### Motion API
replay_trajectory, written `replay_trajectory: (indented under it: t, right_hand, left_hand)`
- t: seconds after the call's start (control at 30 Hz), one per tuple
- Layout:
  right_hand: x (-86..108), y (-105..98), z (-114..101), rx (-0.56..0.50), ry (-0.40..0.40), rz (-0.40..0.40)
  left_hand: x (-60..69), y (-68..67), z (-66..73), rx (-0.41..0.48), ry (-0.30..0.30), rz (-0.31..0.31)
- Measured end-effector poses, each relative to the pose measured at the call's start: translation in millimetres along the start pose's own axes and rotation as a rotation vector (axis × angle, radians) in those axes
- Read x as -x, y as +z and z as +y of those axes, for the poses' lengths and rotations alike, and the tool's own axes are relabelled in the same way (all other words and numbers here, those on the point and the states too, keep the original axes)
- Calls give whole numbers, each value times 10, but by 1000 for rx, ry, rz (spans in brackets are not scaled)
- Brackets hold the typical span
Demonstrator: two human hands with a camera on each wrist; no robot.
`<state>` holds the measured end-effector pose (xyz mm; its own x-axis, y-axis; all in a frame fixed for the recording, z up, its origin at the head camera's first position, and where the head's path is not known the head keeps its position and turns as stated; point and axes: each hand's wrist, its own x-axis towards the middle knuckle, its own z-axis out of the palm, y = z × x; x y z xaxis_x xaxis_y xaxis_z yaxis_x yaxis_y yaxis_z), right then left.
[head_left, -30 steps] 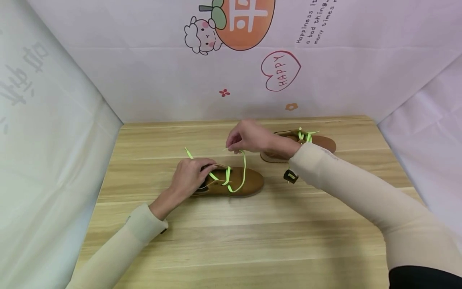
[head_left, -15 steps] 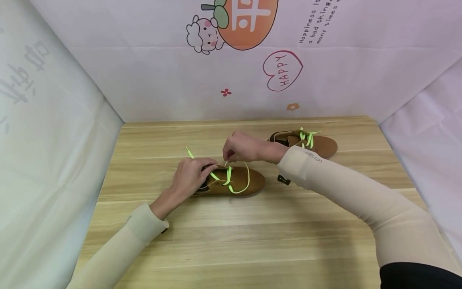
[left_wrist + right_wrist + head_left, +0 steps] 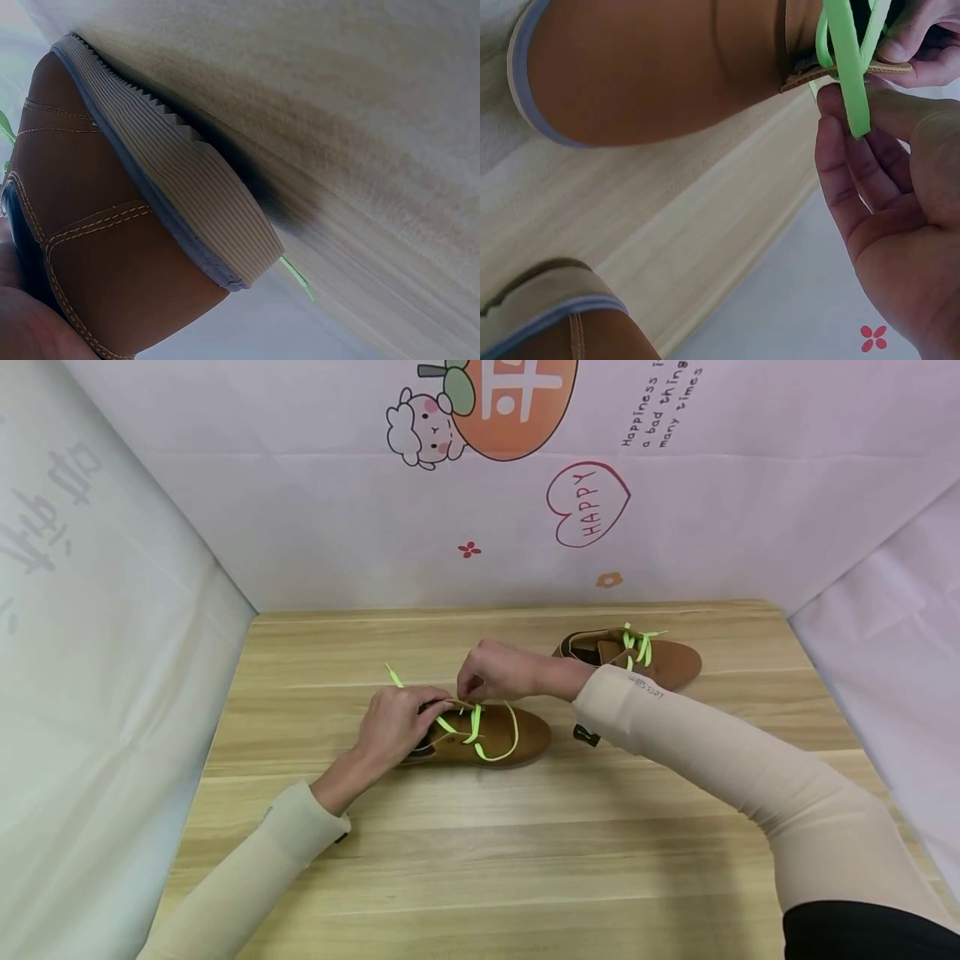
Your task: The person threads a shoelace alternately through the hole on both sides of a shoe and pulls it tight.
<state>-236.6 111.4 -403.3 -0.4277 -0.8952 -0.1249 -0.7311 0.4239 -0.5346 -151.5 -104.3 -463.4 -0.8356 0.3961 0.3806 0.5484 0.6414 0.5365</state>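
Note:
A brown leather shoe (image 3: 525, 739) with a bright green lace (image 3: 476, 723) stands on the wooden table, toe to the right. My left hand (image 3: 396, 722) holds the shoe at its opening, thumb and fingers pinching the edge of the far eyelet flap (image 3: 889, 67). Close beside it, my right hand (image 3: 498, 670) pinches the lace end at that same flap. In the right wrist view, the right fingertips lie just under the flap, with the green lace hanging in front of them. The lace tip is mostly hidden by the fingers. The left wrist view shows the shoe's heel and ribbed sole (image 3: 180, 172).
A second brown shoe (image 3: 678, 664) with tied green laces stands at the back right, partly behind the right forearm. A small black object (image 3: 585, 735) shows below the right cuff. White printed cloth (image 3: 360, 543) walls the table's back and sides.
My right hand has come down and left with the lace end, from above the shoe to the far flap. The lace loop has dropped onto the toe. The left hand stays put.

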Motion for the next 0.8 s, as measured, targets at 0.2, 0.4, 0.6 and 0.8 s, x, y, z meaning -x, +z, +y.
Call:
replay_trajectory:
  t: [0.2, 0.4, 0.6, 0.8]
  right_hand:
    - [18, 55, 34, -51, 0, 29]
    - [26, 91, 64, -121, 49, 52]
    - [55, 141, 73, -167, 92, 91]
    - [115, 167, 47, -174, 81, 138]
  left_hand:
    - [-4, -3, 0, 6, 3, 0]
    - [-3, -4, 2, 2, -8, -1]
    - [-14, -13, 19, 3, -32, -20]
    - [-45, -38, 20, 52, -97, -66]
